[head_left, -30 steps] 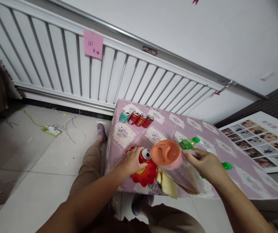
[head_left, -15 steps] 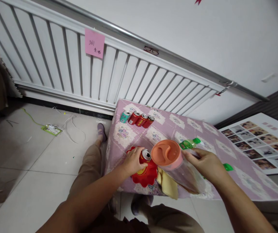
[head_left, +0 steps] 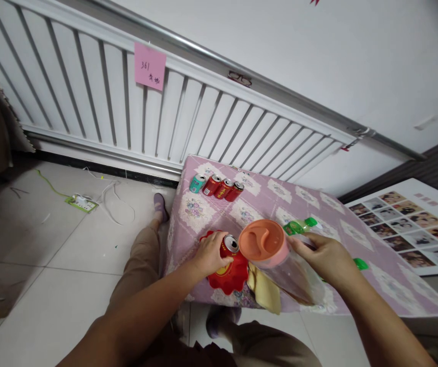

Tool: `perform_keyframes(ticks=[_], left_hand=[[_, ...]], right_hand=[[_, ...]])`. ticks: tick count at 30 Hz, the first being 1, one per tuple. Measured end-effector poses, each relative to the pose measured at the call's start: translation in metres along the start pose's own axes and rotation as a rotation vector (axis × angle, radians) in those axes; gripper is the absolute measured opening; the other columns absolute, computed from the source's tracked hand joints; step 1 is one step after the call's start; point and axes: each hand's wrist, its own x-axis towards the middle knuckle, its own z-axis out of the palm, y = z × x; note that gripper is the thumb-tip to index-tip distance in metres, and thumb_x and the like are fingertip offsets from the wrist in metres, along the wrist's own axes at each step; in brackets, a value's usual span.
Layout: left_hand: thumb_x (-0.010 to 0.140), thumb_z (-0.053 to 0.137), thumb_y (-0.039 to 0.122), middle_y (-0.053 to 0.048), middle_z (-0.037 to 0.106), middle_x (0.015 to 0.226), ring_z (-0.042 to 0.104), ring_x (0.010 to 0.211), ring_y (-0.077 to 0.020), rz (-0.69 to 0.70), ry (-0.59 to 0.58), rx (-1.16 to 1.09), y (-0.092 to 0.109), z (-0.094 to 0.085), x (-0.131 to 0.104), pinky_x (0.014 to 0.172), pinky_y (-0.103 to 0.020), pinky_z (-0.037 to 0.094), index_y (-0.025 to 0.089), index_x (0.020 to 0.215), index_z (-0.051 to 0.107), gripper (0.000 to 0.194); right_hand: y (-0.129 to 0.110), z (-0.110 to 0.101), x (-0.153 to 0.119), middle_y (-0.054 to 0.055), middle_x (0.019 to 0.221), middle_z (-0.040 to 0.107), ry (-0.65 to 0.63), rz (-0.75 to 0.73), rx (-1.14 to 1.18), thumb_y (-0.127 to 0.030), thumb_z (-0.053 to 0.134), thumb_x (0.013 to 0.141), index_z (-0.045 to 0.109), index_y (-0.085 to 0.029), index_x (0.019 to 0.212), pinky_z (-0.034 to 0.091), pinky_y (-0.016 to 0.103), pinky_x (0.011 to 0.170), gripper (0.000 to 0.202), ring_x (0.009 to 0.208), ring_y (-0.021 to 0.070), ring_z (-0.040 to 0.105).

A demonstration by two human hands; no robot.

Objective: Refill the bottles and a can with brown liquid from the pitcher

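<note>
My left hand [head_left: 211,253] is wrapped round a red drink can [head_left: 229,245] whose top is open. The can is over a red scalloped plate [head_left: 228,279]; whether it touches the plate is hidden. In my right hand [head_left: 321,252] is the handle of a clear plastic pitcher [head_left: 297,280] with an orange lid [head_left: 261,240]. The pitcher is tilted, its lid end close beside the can, and some brown liquid shows low in its body. A folded yellow cloth [head_left: 267,293] lies partly under the pitcher.
A teal can [head_left: 197,183] and several red cans [head_left: 222,189] stand in a row at the table's back left. A green bottle [head_left: 299,226] lies behind the pitcher. The flowered tablecloth [head_left: 219,216] meets a white radiator [head_left: 203,112]. A power strip [head_left: 81,203] is on the floor.
</note>
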Motion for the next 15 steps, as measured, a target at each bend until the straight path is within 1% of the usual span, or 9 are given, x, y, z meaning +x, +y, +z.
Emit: perform_keyframes(ticks=[9,15], left_hand=[[0.074,0.088,0.023,-0.01,0.063,0.139,0.06,0.132,-0.0327,0.012,0.004,0.002,-0.0016,0.0016,0.0006,0.113,-0.052,0.048,0.027,0.138,0.049,0.075],[0.075,0.088,0.023,-0.01,0.063,0.14,0.059,0.132,-0.0331,0.011,-0.003,0.011,-0.0004,0.0003,0.0004,0.113,-0.053,0.048,0.027,0.138,0.049,0.075]], right_hand=[[-0.0023,-0.0028,-0.0015,0.0,0.051,0.052,-0.019,0.071,-0.025,-0.071,0.059,0.07,0.067,-0.022,0.062,0.034,0.03,0.047,0.05,0.05,0.0149,0.044],[-0.0041,-0.0022,-0.0004,0.0,0.05,0.051,-0.004,0.048,-0.015,-0.072,0.06,0.07,0.066,-0.022,0.061,0.033,0.029,0.046,0.052,0.049,0.0141,0.043]])
